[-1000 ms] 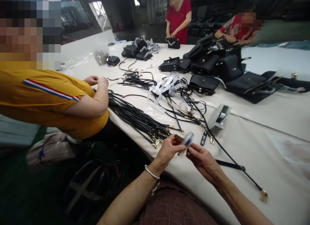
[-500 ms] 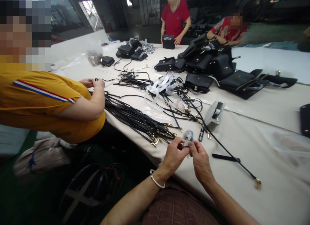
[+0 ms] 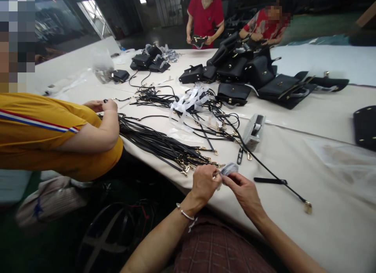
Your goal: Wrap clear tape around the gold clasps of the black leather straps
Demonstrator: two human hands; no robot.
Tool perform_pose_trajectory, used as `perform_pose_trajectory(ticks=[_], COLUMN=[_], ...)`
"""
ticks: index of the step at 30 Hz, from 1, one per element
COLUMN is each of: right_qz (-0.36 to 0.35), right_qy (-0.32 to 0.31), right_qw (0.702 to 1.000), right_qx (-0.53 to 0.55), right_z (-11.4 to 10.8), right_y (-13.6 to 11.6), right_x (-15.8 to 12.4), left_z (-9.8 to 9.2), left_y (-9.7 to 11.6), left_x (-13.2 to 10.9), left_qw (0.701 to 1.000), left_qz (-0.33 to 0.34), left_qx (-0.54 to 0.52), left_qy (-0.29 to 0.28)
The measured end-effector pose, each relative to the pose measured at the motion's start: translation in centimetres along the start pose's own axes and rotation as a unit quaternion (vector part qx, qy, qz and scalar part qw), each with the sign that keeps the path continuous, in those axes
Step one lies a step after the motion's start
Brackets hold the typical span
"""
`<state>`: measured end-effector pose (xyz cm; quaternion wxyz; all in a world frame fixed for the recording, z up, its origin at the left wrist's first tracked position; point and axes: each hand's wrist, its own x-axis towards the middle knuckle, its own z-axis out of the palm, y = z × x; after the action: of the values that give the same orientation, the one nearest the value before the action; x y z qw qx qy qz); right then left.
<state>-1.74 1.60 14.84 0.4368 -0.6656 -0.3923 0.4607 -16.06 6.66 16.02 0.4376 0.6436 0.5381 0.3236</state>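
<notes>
Close to the table's front edge, my left hand and my right hand meet at a small grey bundle in clear plastic wrap. What lies inside the wrap is hard to make out. The fingers of my left hand are closed, pinching the bundle's near left end. Thumb and fingers of my right hand grip it from the right. Left of my hands lies a pile of black straps with gold clasps. A short black strap piece and a long strap with a gold clasp lie to the right.
A tape dispenser stands beyond my hands. Black handbags are heaped farther back, with white plastic strips over the straps. At left works a person in yellow; two people in red are across the table.
My hands have turned on the wrapped bundle, the left now more closed over its end. The view has shifted right. The person across has lifted and tilted a black bag.
</notes>
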Motion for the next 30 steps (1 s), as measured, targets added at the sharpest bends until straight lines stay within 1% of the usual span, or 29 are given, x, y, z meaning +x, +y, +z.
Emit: perform_pose_trajectory(ticks=[2,3,4,6,9,11,13,15,18,21,23,24,25,27,30], right_qz=[-0.011,-0.014,-0.014,-0.004,0.014,0.02,0.027,0.035,0.049,0.08,0.101,0.114,0.126,0.143,0.132], right_qy=[0.03,0.04,0.048,0.06,0.073,0.063,0.047,0.032,0.009,-0.046,-0.087,-0.095,-0.093,-0.067,-0.025], right_qw=[0.999,0.999,0.999,0.998,0.995,0.996,0.996,0.997,0.996,0.984,0.967,0.961,0.959,0.962,0.969], right_qx=[0.004,0.01,0.018,0.036,0.061,0.065,0.066,0.068,0.077,0.151,0.215,0.233,0.237,0.224,0.209], right_z=[0.3,0.5,0.6,0.5,0.2,0.1,0.0,-0.1,-0.4,-1.0,-1.4,-1.5,-1.6,-1.7,-1.6], right_y=[0.1,0.0,0.0,-0.1,-0.3,-0.3,-0.2,-0.1,0.4,0.9,1.2,1.4,1.6,2.0,2.4], right_x=[0.0,0.0,0.1,0.4,0.8,1.0,1.1,1.1,1.3,1.3,1.4,1.4,1.5,1.7,2.2], left_z=[0.6,0.8,1.0,1.0,0.3,-0.4,-0.9,-1.0,-0.6,0.2,0.8,1.0,1.3,2.0,3.0], left_y=[0.0,-0.1,-0.1,-0.2,0.1,0.4,0.7,1.0,0.9,0.2,-0.3,-0.6,-0.8,-1.0,-1.3], left_x=[-0.4,-0.6,-0.9,-1.6,-2.0,-1.7,-1.0,-0.1,1.0,1.6,1.8,1.8,1.8,1.8,1.6], left_qw=[0.998,0.998,0.997,0.997,0.992,0.99,0.99,0.993,0.997,0.997,0.993,0.991,0.99,0.988,0.979], left_qz=[0.046,0.06,0.068,0.079,0.088,0.09,0.089,0.077,0.017,-0.046,-0.069,-0.077,-0.082,-0.082,-0.086], left_qx=[0.005,-0.002,-0.008,-0.019,-0.039,-0.047,-0.029,0.011,0.035,-0.013,-0.055,-0.072,-0.085,-0.101,-0.163], left_qy=[0.03,0.032,0.023,-0.017,-0.083,-0.103,-0.104,-0.091,-0.071,-0.067,-0.073,-0.078,-0.08,-0.08,-0.091])
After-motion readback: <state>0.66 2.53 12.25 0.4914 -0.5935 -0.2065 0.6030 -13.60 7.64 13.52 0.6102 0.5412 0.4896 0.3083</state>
